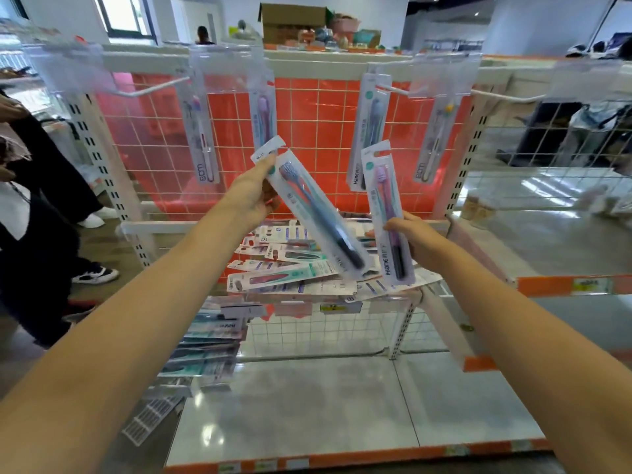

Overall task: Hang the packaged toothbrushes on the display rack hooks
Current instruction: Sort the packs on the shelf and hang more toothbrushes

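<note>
In front of me the wire shelf (403,295) carries a loose heap of packaged toothbrushes (290,268), overlapping flat. Below that shelf, on its left side, another stack of packs (208,340) lies; the grey bottom shelf (342,405) spreads beneath.

Four hanging packs on hooks across top of grid panel (307,131): far-left pack (201,138), next pack (263,118), third pack (371,131), far-right pack (434,131). In front of panel, left hand (253,196) holds tilted pack (318,213) by upper end; right hand (415,239) holds upright pack (388,213) at lower part, just right of tilted one. Below both, loose pile of packs (294,268) on mid shelf (564,285); stack of packs (208,347) lower left, above bottom shelf (342,405).
</note>
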The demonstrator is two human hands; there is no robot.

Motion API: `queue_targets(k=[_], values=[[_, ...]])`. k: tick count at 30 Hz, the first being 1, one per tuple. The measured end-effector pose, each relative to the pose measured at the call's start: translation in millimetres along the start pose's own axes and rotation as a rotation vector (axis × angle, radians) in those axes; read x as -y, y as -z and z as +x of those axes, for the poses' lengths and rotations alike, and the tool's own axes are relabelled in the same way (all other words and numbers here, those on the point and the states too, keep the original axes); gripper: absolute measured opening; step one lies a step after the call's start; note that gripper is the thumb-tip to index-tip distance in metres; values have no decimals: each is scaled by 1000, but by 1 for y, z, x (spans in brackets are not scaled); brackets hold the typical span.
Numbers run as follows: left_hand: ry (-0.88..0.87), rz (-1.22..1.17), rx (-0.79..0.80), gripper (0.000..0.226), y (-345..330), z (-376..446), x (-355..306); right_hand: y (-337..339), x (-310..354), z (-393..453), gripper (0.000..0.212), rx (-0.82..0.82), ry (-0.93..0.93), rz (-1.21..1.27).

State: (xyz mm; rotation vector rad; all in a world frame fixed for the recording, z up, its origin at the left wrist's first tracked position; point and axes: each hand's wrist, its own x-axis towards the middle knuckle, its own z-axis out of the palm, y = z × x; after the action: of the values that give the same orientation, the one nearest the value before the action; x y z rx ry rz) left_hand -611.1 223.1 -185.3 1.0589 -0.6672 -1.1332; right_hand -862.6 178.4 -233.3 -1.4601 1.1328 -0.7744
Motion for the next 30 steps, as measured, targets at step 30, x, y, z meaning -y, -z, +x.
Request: queue_targets(k=[30], values=[[-28,192,273,15,36,-15,29,-56,9,17,23,149,178,93]])
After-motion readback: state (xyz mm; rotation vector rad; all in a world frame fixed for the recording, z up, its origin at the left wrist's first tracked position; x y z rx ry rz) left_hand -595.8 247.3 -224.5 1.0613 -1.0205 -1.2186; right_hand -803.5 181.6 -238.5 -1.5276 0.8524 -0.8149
